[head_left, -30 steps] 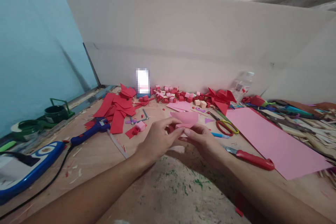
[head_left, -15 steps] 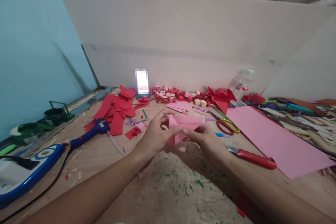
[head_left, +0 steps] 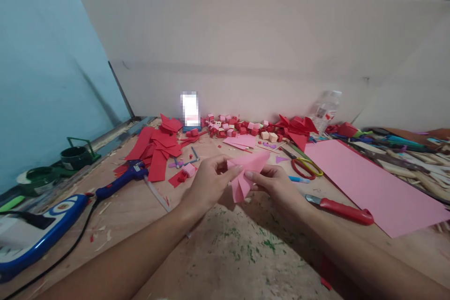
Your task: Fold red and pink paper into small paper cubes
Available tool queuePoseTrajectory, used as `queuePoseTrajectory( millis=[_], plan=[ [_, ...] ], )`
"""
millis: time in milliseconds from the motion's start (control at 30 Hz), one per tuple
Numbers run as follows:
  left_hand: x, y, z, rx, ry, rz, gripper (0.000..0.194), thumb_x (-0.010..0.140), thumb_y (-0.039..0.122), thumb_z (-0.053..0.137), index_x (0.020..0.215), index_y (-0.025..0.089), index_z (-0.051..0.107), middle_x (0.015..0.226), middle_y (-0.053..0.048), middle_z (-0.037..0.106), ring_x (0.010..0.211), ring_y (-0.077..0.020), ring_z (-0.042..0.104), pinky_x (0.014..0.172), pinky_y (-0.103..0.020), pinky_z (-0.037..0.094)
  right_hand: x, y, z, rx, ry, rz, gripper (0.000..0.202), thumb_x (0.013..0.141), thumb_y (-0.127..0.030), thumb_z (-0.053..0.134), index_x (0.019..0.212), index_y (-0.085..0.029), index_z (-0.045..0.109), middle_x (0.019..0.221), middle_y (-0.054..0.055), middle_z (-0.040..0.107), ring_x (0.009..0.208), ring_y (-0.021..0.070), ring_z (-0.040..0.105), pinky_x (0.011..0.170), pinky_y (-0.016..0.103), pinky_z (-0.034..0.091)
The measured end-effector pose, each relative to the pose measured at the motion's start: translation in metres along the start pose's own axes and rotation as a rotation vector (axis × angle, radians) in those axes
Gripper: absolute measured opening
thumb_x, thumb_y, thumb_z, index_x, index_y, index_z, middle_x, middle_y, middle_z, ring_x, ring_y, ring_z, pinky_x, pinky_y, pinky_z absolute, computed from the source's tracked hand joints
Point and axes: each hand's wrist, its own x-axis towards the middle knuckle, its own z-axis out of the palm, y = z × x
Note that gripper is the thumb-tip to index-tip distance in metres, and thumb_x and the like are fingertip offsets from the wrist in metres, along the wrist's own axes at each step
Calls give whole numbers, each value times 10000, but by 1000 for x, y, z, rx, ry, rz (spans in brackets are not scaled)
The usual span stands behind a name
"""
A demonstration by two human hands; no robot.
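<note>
A creased piece of pink paper (head_left: 248, 164) is held above the middle of the table, its folds fanning out toward me. My left hand (head_left: 215, 176) pinches its left side between thumb and fingers. On the other side my right hand (head_left: 270, 179) grips it the same way, the thumb lying over the folds. Both thumbs nearly meet at the paper's centre. The fingertips behind the sheet are partly hidden. Beyond the hands lie flat pink paper pieces (head_left: 241, 141) and a heap of small red and pink paper cubes (head_left: 225, 126).
Red paper strips (head_left: 158, 150) and a blue hot glue gun (head_left: 123, 178) lie left. To the right are scissors (head_left: 305, 166), a red-handled knife (head_left: 346, 211), a blue pen (head_left: 298, 179) and a large pink sheet (head_left: 372, 183). A plastic bottle (head_left: 327, 110) and a lit phone (head_left: 190, 108) stand at the back.
The pink paper has turned and bent: its upper right corner now points up, and its lower part spreads in creases further toward me. Both hands keep hold of it.
</note>
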Motion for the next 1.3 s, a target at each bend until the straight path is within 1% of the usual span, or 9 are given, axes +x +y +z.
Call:
queuePoseTrajectory(
  millis=[167, 300, 367, 467, 533, 700, 867, 1000, 1300],
  plan=[
    [-2, 3, 0, 77, -11, 13, 333, 870, 396, 631, 643, 152, 651, 613, 1, 587, 594, -137, 508, 560, -255, 373, 1, -4, 0, -77, 48, -40, 283, 740, -426, 851, 873, -177, 823, 840, 72, 778, 739, 205, 686, 703, 326, 544],
    [-2, 3, 0, 19, -65, -8, 246, 842, 347, 668, 706, 146, 707, 661, -12, 642, 615, -144, 550, 571, -249, 396, 3, -7, -2, -119, 86, -83, 291, 705, -429, 872, 807, -163, 815, 797, 65, 769, 706, 189, 657, 682, 313, 521],
    [-2, 3, -1, 20, -76, -4, 247, 839, 341, 679, 690, 146, 703, 642, -8, 638, 600, -140, 548, 567, -246, 395, 3, -8, -2, -105, 67, -97, 295, 711, -430, 869, 834, -167, 820, 809, 65, 773, 722, 194, 664, 698, 318, 522],
    [-1, 3, -2, 43, -66, 5, 289, 853, 346, 670, 641, 149, 675, 623, -11, 635, 599, -142, 557, 579, -248, 406, 2, -8, -2, -55, -27, -95, 290, 771, -426, 827, 932, -185, 825, 852, 65, 778, 761, 204, 682, 736, 337, 539],
    [-1, 3, -2, 39, -62, 6, 275, 860, 338, 658, 663, 148, 689, 643, -18, 651, 613, -147, 569, 590, -250, 418, 1, -8, -2, -32, -55, -91, 273, 790, -410, 813, 953, -191, 826, 856, 64, 776, 758, 202, 682, 751, 347, 547],
    [0, 4, -3, 23, -87, 12, 258, 880, 329, 631, 720, 148, 720, 686, -31, 682, 644, -158, 598, 616, -256, 442, 1, -8, -2, -44, 7, -95, 248, 748, -404, 849, 844, -177, 825, 799, 69, 767, 743, 210, 681, 755, 364, 549],
    [-1, 6, -3, -4, -103, 19, 256, 886, 317, 613, 727, 146, 718, 701, -33, 684, 660, -160, 608, 632, -257, 454, 1, -10, -1, -58, 31, -95, 258, 735, -410, 853, 815, -168, 818, 784, 79, 764, 713, 215, 677, 737, 381, 550],
    [-2, 8, -2, -1, -100, 19, 243, 874, 335, 633, 753, 143, 721, 718, -36, 688, 668, -164, 606, 634, -261, 457, 1, -11, 0, -60, 51, -100, 249, 703, -400, 870, 744, -166, 797, 778, 78, 763, 723, 214, 679, 755, 380, 547],
    [-2, 6, -3, 57, -103, 42, 261, 901, 345, 623, 720, 162, 668, 664, -3, 624, 631, -149, 569, 619, -257, 431, 0, -10, -1, -84, 50, -117, 253, 690, -400, 873, 730, -170, 777, 764, 69, 751, 708, 203, 668, 743, 370, 537]
  ],
)
